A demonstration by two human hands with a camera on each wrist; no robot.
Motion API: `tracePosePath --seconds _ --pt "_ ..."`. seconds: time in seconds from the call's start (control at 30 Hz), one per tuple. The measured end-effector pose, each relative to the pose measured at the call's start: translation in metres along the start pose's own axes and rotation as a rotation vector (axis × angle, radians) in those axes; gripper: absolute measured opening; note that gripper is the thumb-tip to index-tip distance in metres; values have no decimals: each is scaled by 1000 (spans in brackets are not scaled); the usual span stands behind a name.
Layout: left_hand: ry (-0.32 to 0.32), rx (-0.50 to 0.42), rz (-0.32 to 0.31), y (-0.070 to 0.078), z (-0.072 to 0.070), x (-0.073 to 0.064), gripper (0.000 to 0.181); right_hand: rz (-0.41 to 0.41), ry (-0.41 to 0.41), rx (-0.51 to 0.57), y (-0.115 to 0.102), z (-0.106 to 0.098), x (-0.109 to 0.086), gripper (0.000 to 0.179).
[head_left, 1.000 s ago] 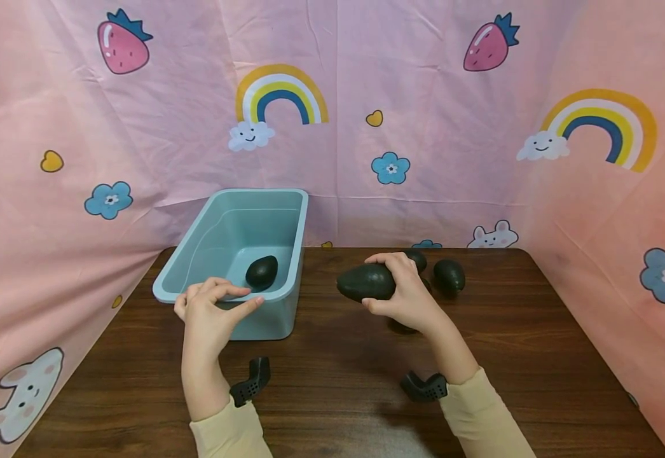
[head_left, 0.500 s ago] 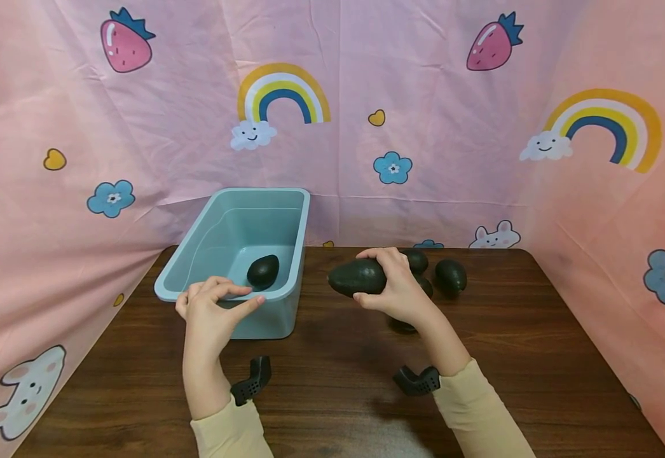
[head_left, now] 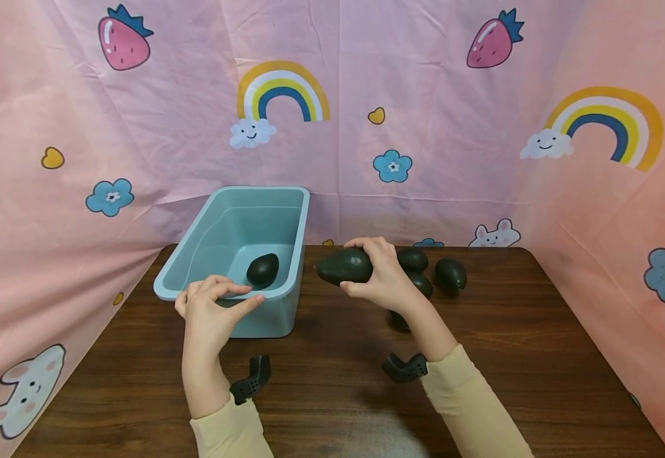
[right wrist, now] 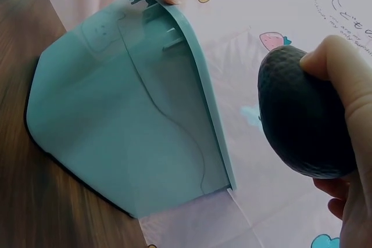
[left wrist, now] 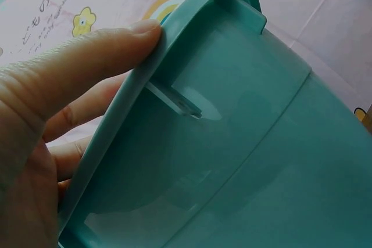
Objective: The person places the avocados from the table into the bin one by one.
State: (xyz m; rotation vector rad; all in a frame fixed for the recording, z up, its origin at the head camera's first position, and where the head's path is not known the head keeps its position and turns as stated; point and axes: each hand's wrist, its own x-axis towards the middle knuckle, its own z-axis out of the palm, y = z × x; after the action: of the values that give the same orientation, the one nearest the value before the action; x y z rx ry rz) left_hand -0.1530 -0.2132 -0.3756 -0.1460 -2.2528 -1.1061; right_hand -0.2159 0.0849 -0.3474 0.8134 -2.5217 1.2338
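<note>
My right hand (head_left: 384, 275) grips a dark green avocado (head_left: 344, 266) by its rounder end, thumb on the near side and fingers over the far side. It is held above the table, to the right of a light blue plastic bin (head_left: 295, 312). In the right wrist view, the bumpy-skinned avocado (right wrist: 302, 120) shows beside the bin's outer wall (right wrist: 116, 120). My left hand (head_left: 209, 312) holds the bin's near rim, the thumb (left wrist: 99, 56) lying along the rim and the fingers behind it. One avocado (head_left: 262, 270) lies inside the bin.
Several more avocados (head_left: 451, 275) lie on the dark wooden table (head_left: 515, 356) at the right, partly behind my right hand and forearm. A pink printed cloth (head_left: 338, 146) hangs along the back and both sides. Each wrist carries a black camera mount (head_left: 250, 380).
My right hand has carried the avocado leftward and slightly up, nearer the bin, uncovering more of the avocados behind it. My left hand has stayed on the rim.
</note>
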Motion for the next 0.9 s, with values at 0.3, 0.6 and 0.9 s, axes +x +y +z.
tracePosePath --seconds 0.3,0.6,0.9 --pt "2 -2 6 -1 0 0 21 -18 -10 24 -8 9 12 57" --pt "3 -2 3 -2 0 0 21 -84 -16 20 -16 16 24 55" --pt "7 2 5 0 -1 1 19 -121 -20 16 -27 26 37 55"
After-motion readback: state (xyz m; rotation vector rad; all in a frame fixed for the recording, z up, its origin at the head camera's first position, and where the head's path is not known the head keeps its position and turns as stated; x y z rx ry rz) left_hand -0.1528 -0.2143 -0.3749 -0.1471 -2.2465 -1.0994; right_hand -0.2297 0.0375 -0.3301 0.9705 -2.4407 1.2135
